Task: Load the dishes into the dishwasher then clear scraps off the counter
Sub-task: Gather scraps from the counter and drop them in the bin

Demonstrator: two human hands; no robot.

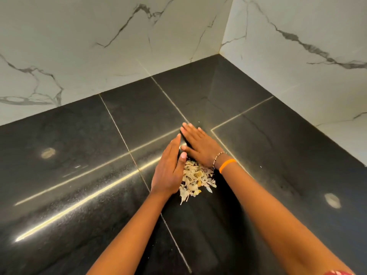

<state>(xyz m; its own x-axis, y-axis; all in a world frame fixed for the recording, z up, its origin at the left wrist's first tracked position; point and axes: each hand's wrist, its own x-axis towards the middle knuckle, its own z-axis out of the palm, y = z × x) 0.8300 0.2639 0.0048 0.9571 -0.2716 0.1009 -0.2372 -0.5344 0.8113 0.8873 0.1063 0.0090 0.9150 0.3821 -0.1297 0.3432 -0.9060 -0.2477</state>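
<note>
Herding the scraps [195, 180] on the dark table [79, 165] between our flat left hand [169, 171] and right hand [200, 146], we judge them light, dry, flyaway, best scooped from both sides.

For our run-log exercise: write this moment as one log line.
phase: gathering scraps | left hand: open, edge-on beside scraps | right hand: open, flat behind pile | surface: black counter
</note>
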